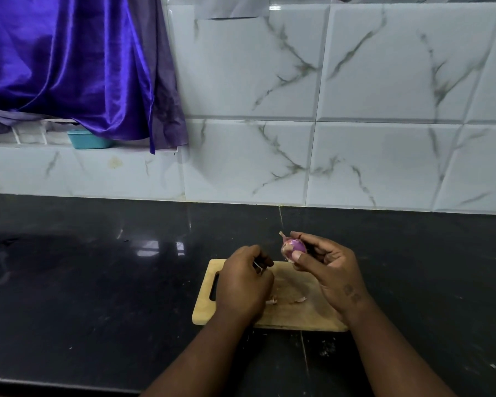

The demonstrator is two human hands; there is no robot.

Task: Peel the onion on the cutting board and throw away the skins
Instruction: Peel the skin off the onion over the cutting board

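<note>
Seemingly so the skins (297,300) drop onto the cutting board (295,313), the right hand (327,270) is gripping the onion (294,249) above its far edge while the left hand (244,285) is pinching a peeled sliver.

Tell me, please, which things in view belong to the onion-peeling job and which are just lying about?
Job: onion in the right hand; left hand; cutting board; skin scraps on it.

Lying about: teal tub; purple cloth.
</note>
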